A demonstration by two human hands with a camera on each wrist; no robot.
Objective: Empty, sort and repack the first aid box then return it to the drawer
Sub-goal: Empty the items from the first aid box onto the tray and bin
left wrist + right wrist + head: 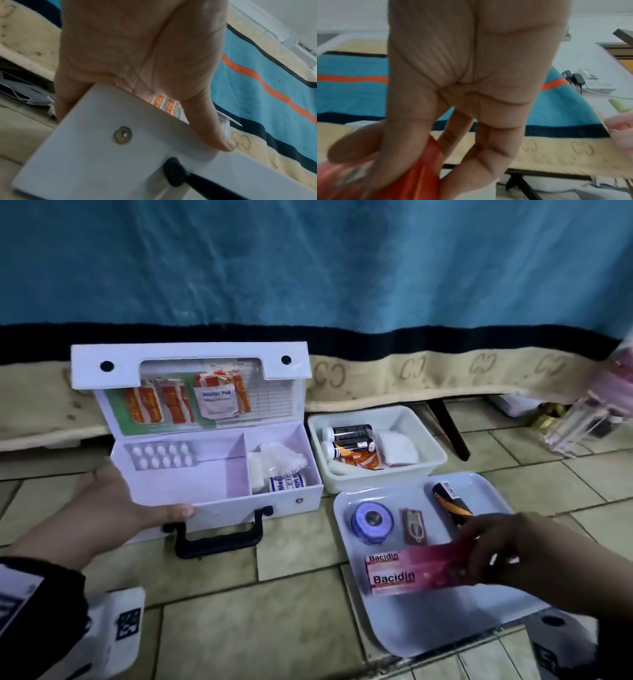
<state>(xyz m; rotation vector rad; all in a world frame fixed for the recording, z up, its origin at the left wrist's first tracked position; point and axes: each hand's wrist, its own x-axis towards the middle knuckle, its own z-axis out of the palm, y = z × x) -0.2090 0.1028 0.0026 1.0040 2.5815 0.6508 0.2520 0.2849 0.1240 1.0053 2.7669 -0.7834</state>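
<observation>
left hand [113,508] gripping first aid box [219,474] corner | right hand [507,549] pinching Bacidin carton [404,571] end | risking carton slipping, box tipping

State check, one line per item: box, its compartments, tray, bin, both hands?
first aid box: lid open, upright
left compartment: blister pack only
right compartment: gauze, bandage roll
tray: holds tape, small items
bin: holds tubes, sachets, pad
left hand: grips box corner
right hand: holds Bacidin box
</observation>
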